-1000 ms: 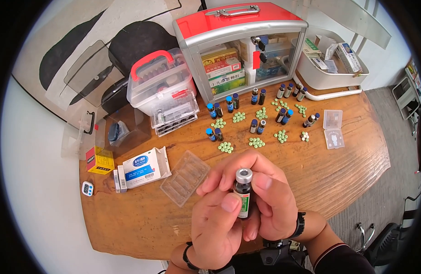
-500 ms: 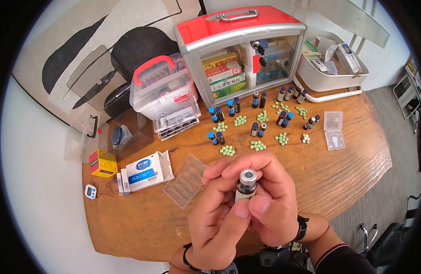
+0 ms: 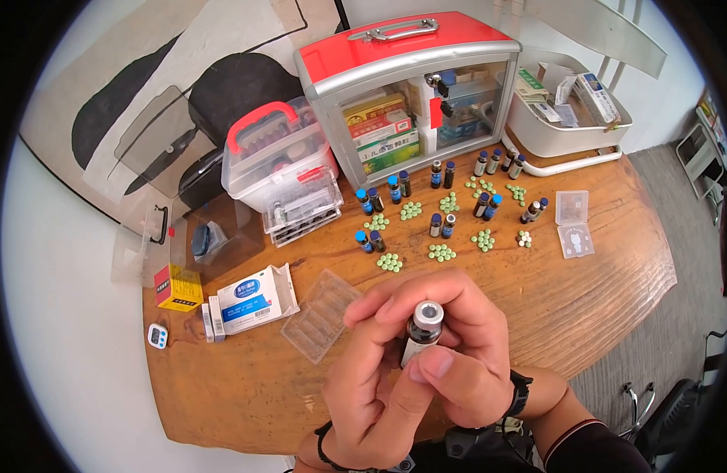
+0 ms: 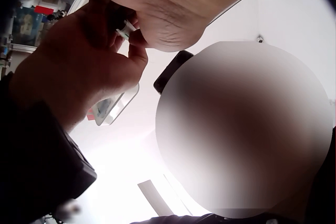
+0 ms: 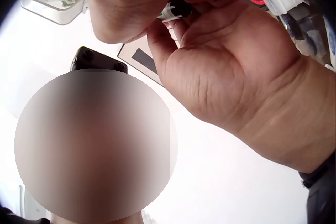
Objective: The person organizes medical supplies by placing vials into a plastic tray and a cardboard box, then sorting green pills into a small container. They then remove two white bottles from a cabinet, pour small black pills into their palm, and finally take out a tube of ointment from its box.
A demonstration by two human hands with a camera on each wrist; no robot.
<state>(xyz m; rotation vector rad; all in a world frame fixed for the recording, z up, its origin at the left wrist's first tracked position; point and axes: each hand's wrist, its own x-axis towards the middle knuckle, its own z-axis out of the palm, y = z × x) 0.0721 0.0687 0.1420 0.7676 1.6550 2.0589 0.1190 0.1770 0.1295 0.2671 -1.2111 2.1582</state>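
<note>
Both hands hold a small dark glass vial (image 3: pixel 421 334) with a silver crimped cap in front of the chest, above the near part of the table. My left hand (image 3: pixel 373 398) cups it from the left, its thumb against the lower label. From the other side my right hand (image 3: pixel 475 351) wraps round it, thumb pressed across the label beside the left thumb. The vial leans slightly, cap uppermost; its base is hidden by the thumbs. In the left wrist view a bit of the vial (image 4: pixel 125 29) shows between the fingers, and in the right wrist view its dark part (image 5: pixel 181 7) appears.
On the wooden table (image 3: pixel 221 394), several vials stand by piles of green tablets (image 3: pixel 442 252). An empty clear tray (image 3: pixel 322 315), a white carton (image 3: pixel 255 299), a yellow box (image 3: pixel 178 288) and a timer (image 3: pixel 158 336) lie left. Behind stands a red-topped medicine cabinet (image 3: pixel 410 51).
The vial has turned and tilted, so its green-marked label no longer faces the head camera. My right thumb has moved down from near the neck to beside the left thumb.
</note>
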